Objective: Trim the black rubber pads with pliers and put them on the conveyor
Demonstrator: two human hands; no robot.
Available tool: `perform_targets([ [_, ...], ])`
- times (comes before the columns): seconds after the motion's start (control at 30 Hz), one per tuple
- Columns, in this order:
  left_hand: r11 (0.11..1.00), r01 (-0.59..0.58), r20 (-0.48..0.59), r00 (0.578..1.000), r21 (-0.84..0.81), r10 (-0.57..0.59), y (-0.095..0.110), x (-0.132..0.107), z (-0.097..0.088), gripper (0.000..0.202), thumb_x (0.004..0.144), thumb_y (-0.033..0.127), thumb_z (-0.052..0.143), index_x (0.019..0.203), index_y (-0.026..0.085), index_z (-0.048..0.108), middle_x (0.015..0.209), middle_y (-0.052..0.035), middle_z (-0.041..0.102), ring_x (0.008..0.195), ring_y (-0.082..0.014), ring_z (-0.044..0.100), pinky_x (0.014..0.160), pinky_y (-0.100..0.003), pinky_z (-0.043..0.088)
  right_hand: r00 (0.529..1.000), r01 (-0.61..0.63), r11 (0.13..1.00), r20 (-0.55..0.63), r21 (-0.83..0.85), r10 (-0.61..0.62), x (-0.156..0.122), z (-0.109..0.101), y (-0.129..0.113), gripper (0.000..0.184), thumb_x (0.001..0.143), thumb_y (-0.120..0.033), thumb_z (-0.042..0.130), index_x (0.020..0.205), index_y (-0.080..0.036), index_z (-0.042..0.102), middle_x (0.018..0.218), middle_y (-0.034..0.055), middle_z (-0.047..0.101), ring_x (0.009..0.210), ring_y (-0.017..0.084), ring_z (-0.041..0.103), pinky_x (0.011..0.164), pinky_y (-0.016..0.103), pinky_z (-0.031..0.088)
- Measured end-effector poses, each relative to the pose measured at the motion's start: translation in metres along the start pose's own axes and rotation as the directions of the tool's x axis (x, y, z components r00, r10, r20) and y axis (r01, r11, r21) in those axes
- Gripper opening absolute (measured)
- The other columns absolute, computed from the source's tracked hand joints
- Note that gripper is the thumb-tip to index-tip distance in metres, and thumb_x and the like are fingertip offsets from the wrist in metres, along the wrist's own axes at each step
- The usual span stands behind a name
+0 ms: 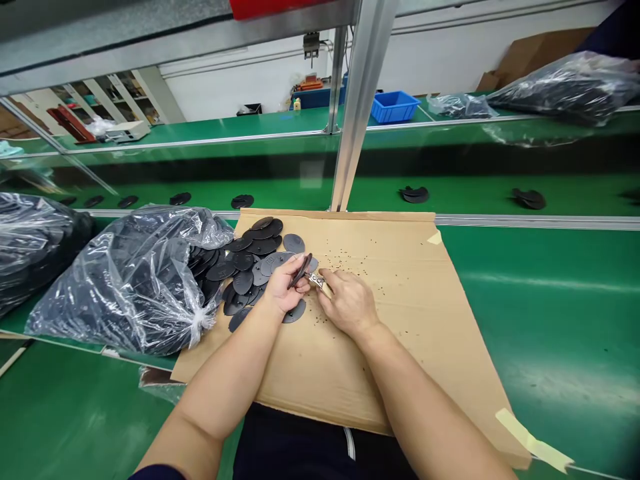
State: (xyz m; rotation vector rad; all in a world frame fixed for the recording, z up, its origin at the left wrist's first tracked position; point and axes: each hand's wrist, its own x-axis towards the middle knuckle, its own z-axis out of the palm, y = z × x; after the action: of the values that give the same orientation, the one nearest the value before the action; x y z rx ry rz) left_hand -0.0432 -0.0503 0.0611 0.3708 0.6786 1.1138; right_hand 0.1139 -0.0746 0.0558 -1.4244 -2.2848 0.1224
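My left hand [287, 287] is closed on a black oval disc [300, 270], held tilted on its edge. In my right hand [350, 301] is a pair of cutting pliers [317, 281], its metal jaws against the rim of that disc. Below and to the left, a pile of black oval discs [243, 261] spreads over the cardboard sheet [400, 307]. Small dark scraps [345, 257] are scattered on the cardboard around both hands. What the jaws grip at the rim is too small to make out.
A clear plastic bag [135, 280] of discs lies open at the left, another bag [35, 247] beyond it. Behind the cardboard, a green conveyor belt [290, 190] carries small stacks of discs. A metal post [357, 113] rises at the cardboard's back edge.
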Motion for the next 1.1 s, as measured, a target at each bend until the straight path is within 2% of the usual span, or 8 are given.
perform_targets([
  [0.33,0.984,-0.092,-0.042,0.994,0.155,0.100,-0.002,-0.001,0.003,0.032,0.067,0.026,0.075,0.091,0.016,0.055,0.061,0.0055,0.049,0.037,-0.0025,0.034,0.035,-0.015,0.022,0.985,-0.049,0.998,0.163,-0.028,0.053,0.000,-0.012,-0.002,0.033,0.085,-0.021,0.050,0.116,-0.020,0.061,0.092,0.0069,0.064,0.088,0.022,0.058,0.085,0.028,0.041],
  [0.5,0.978,-0.110,-0.060,0.991,0.176,0.123,-0.004,0.000,0.002,0.036,0.065,0.027,0.077,0.091,0.016,0.055,0.060,0.0066,0.047,0.038,-0.0024,0.033,0.034,-0.015,0.023,0.975,-0.068,0.995,0.208,-0.079,0.083,0.002,-0.017,-0.007,0.029,0.084,-0.022,0.050,0.111,-0.020,0.061,0.094,0.0071,0.064,0.090,0.022,0.058,0.085,0.029,0.041],
  [0.77,0.962,-0.117,-0.107,0.983,0.245,0.147,-0.007,0.001,0.000,0.038,0.064,0.030,0.079,0.090,0.015,0.055,0.061,0.0060,0.048,0.039,-0.0025,0.033,0.034,-0.015,0.022,0.957,-0.103,0.987,0.258,-0.122,0.132,0.001,-0.020,-0.010,0.022,0.083,-0.022,0.049,0.101,-0.022,0.062,0.093,0.0066,0.067,0.084,0.023,0.062,0.069,0.030,0.043],
  [0.87,0.971,-0.101,-0.101,0.987,0.216,0.125,-0.006,0.000,0.002,0.035,0.066,0.027,0.077,0.090,0.016,0.056,0.062,0.0056,0.048,0.039,-0.0029,0.034,0.035,-0.016,0.022,0.961,-0.161,0.987,0.226,0.000,0.157,0.000,-0.015,-0.008,0.023,0.079,-0.020,0.052,0.098,-0.024,0.064,0.095,0.0047,0.068,0.084,0.023,0.062,0.067,0.029,0.043],
  [1.0,0.999,-0.003,-0.026,1.000,0.034,0.004,-0.002,-0.002,0.005,0.023,0.075,0.023,0.070,0.091,0.015,0.057,0.062,0.0049,0.046,0.039,-0.0027,0.031,0.036,-0.016,0.022,0.963,-0.242,0.901,0.203,0.360,0.177,0.002,-0.008,-0.004,0.022,0.076,-0.018,0.053,0.090,-0.027,0.067,0.086,-0.0017,0.070,0.078,0.018,0.063,0.066,0.026,0.043],
  [1.1,0.997,0.031,-0.029,0.999,-0.074,-0.034,0.003,-0.003,0.006,0.017,0.079,0.023,0.068,0.090,0.015,0.058,0.061,0.0043,0.046,0.042,-0.0031,0.034,0.037,-0.016,0.025,0.965,-0.254,0.836,0.074,0.487,0.250,0.003,-0.005,0.001,0.019,0.077,-0.022,0.053,0.091,-0.023,0.066,0.084,0.0002,0.069,0.075,0.019,0.062,0.068,0.027,0.045],
])
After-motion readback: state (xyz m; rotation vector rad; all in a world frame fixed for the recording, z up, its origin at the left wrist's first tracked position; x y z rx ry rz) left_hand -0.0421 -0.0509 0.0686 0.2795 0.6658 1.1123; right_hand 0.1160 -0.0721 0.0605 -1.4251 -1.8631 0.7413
